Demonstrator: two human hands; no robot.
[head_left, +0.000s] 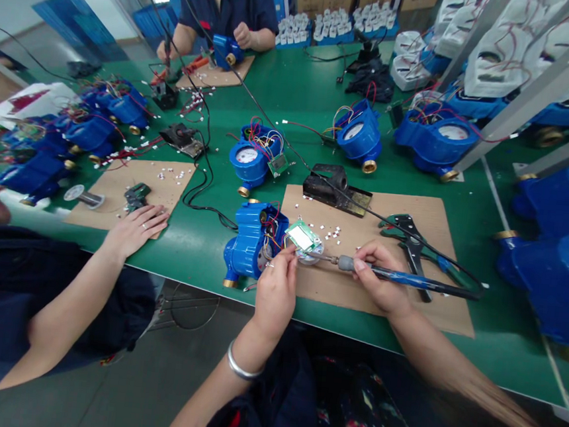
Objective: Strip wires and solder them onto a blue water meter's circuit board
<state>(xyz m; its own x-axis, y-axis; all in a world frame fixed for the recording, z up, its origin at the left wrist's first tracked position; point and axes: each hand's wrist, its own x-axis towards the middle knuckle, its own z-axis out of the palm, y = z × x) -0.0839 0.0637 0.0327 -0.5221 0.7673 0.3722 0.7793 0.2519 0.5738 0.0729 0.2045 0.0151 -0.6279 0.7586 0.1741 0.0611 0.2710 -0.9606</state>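
My right hand (381, 278) grips a soldering iron (408, 279) like a pen, its tip pointing left. That tip is at the lower edge of a small green circuit board (302, 236) with a pale display. My left hand (278, 286) is closed in a pinch at the same edge; what lies between the fingertips is too small to make out. Thin wires run from an opened blue water meter (249, 240), left of the board, towards those fingers. A round, greyish spool (315, 255) shows partly below the board. Cardboard (357, 293) lies under the work.
Black-handled wire strippers (415, 251) and a black soldering stand (337, 186) lie on the cardboard. More blue meters (249, 160) stand behind and right. A co-worker's hand (136, 230) rests at left; another person (227, 16) works opposite. The iron's cable crosses the table.
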